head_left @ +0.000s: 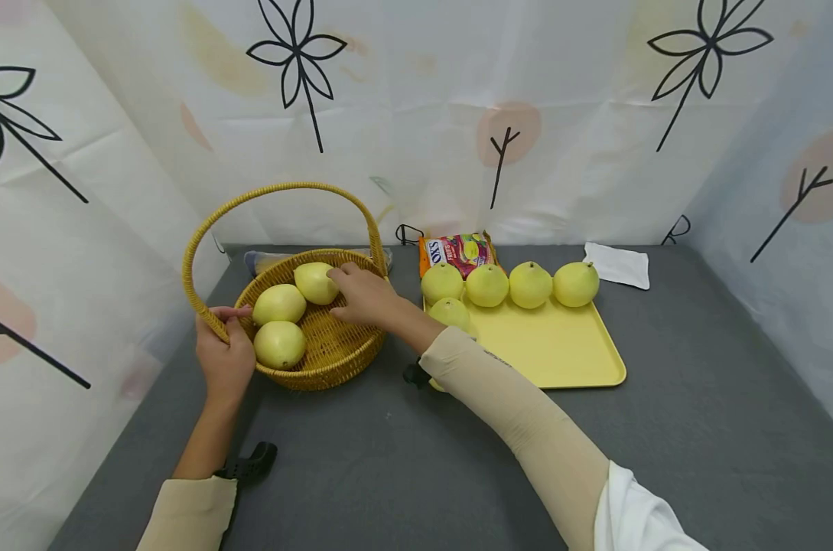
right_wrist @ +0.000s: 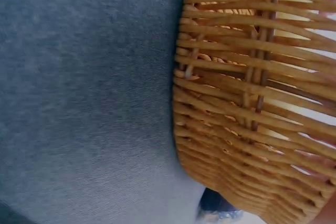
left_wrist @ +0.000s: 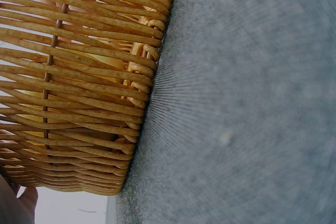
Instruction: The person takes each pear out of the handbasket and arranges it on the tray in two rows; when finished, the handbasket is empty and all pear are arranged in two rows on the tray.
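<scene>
A woven wicker basket with a tall hooped handle stands at the left of the table. My left hand grips its left rim by the handle's foot. Inside lie three yellow-green pears: a near pear, a middle pear and a far pear. My right hand reaches over the right rim, its fingertips at the far pear's right side and its thumb apart from that pear. Both wrist views show the basket's woven side close up; in the right wrist view pale fruit shows through the wicker.
Right of the basket lies a yellow tray with several pears along its back and left, partly behind my right forearm. A colourful snack packet and a white cloth lie behind. Patterned curtains enclose the grey table.
</scene>
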`<state>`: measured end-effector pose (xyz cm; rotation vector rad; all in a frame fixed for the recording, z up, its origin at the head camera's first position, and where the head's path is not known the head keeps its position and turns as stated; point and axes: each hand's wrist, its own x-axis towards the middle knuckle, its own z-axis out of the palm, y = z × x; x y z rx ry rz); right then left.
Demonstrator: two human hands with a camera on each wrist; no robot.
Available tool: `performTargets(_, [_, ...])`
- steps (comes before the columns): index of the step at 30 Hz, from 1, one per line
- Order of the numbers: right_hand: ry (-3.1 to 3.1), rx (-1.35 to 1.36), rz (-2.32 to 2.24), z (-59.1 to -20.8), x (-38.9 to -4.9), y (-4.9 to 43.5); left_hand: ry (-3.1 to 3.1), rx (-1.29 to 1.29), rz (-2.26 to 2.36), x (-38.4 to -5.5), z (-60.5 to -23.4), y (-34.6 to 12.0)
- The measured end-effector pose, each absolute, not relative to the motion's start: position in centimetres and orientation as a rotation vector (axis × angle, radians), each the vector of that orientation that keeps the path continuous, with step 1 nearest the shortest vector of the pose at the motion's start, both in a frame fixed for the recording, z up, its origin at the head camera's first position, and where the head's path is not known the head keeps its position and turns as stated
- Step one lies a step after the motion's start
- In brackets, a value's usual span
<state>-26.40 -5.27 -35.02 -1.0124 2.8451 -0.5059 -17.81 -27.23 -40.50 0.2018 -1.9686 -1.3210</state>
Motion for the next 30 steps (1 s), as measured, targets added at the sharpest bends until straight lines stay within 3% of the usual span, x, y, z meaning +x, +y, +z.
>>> performTargets(12, [2.693, -1.03, -0.495, -35.0, -27.7, -6.9, -1.951, 0.173, -1.368, -16.8, -38.8, -25.9])
performTargets(30, [2.866, -1.06, -0.44, -35.8, -28.2, -8.3, -1.971, 0.192, -1.329, -17.8, -40.6, -27.3])
